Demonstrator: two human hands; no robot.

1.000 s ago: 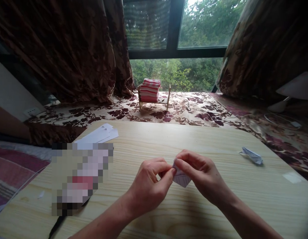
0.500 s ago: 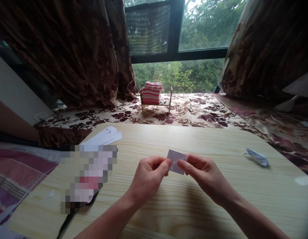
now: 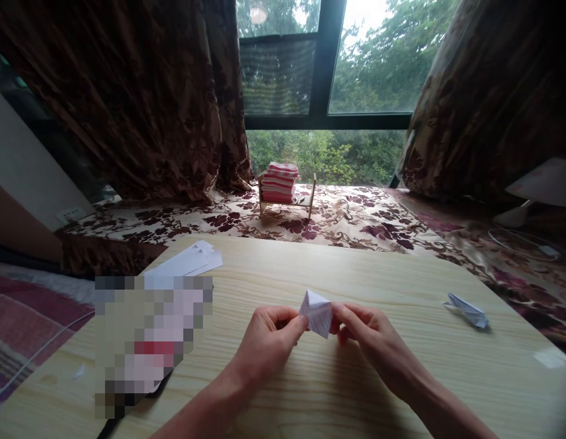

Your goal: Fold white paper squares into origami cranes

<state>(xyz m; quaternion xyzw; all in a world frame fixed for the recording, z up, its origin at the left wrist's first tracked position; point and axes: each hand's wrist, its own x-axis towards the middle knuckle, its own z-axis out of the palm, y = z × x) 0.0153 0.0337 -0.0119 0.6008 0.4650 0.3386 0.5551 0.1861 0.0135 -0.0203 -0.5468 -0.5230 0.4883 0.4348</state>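
Folded paper (image 3: 318, 317) turned since half-second ago; pointed flap now uppermost. Paper over table (image 3: 265, 274), left hand (image 3: 270, 338) pinching left edge, right hand (image 3: 368, 326) pinching right corner. Best, I'd judge: align edges, press creases firmly. Count: two hands, one held paper, one folded shape (image 3: 467, 311) at right; white strips (image 3: 185, 262) overlap, can't count.

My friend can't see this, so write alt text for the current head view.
Left hand and right hand hold a folded paper above a pale table. A paper shape lies at the right, white sheets at the far left; beyond, striped cloths sit on a stand before a window.
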